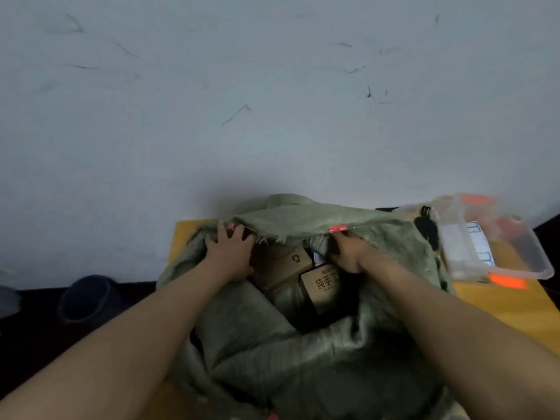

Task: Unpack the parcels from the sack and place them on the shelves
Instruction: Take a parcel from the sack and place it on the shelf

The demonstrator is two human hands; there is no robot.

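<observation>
- A green woven sack (303,353) sits slumped on a yellow table (500,301), its mouth open toward the wall.
- Inside the mouth two brown cardboard boxes (280,263) show: one with a recycling mark, and a smaller one (322,286) with printed characters just right of it, touching. A bit of blue and white shows behind them; I cannot tell what it is.
- The left hand (231,253) lies on the sack's far left rim, fingers spread and curled over the frayed edge, pressing the cloth down beside the larger box.
- The right hand (348,253) grips the far right rim, fingers tucked under the fold by a red tag (338,228), so how far they curl is hidden.
- The raised far flap of the sack hangs over the boxes and partly covers them.
- Right of the sack, touching it, stands one clear plastic tub (515,253) with mixed items inside, near the table's right edge.
- Left of the table, on the dark floor, lies one dark round object (86,298) against the pale wall (272,101).
</observation>
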